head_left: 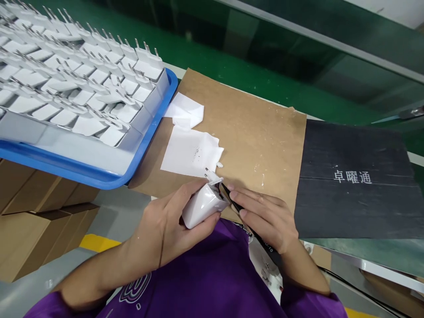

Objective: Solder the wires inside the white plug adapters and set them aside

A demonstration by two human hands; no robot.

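My left hand [170,221] is closed around a glossy white plug-in charger [203,207], held just above the near edge of the brown sheet. Its two-pin plug end points up and away from me. In my right hand [265,212] is a pair of black tweezers [266,249], with the fingers pressed along it. The tip of the tweezers meets the plug end of the charger; what exactly it touches there is hidden. Beyond the charger lies a piece of white paper [185,152] with small dark specks on it.
A blue tray [132,170] at the left holds many white chargers [82,88], pins up. Brown kraft sheet [251,132] covers the bench, with a crumpled white paper [187,108] on it. A black mat [354,198] lies right. Cardboard boxes [29,238] stand lower left.
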